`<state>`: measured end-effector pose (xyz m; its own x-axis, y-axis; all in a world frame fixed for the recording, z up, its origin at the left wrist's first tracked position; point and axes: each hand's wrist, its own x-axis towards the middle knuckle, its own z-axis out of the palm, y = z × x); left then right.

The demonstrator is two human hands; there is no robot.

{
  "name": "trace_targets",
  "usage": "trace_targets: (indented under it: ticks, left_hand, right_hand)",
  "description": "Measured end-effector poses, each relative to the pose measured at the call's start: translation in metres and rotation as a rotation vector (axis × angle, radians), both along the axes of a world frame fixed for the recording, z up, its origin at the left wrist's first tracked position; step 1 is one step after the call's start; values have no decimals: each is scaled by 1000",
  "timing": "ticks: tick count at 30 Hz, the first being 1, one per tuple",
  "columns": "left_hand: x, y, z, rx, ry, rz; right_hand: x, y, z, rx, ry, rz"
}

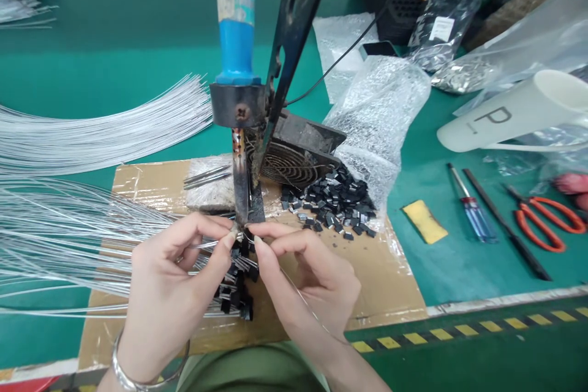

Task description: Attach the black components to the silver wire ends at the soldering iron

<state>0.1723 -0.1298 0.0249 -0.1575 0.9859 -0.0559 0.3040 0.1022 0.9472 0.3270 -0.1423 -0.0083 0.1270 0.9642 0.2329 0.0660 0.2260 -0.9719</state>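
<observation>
My left hand (pixel 177 285) pinches a thin white wire (pixel 68 285) with a small black component at its end, right at the tip of the soldering iron (pixel 239 193). The iron has a blue handle and hangs tip-down in a black metal stand (pixel 294 18). My right hand (pixel 305 275) pinches a fine strand of solder wire (pixel 298 294) and brings it to the same tip. Below my fingers lie several wires that carry black components (pixel 236 294). A bracelet circles my left wrist.
Bundles of white wires (pixel 92 128) fan out at left. On the cardboard sheet (pixel 390 282) lie a pile of black components (pixel 333 202) and a fan. At right: bubble wrap, yellow sponge (pixel 425 222), screwdriver (pixel 473 211), orange scissors (pixel 546 220), white tube (pixel 514 113).
</observation>
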Motion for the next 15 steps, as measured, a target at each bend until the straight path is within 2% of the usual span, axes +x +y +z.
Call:
trace_targets:
  ticks: [11,15]
  left_hand:
    - [-3,-1,-3,-26,43,-14]
    - [-7,-1,-7,-25,132,-39]
  right_hand:
    - [2,-1,3,-42,-11,17]
    - [3,-3,2,-85,1,43]
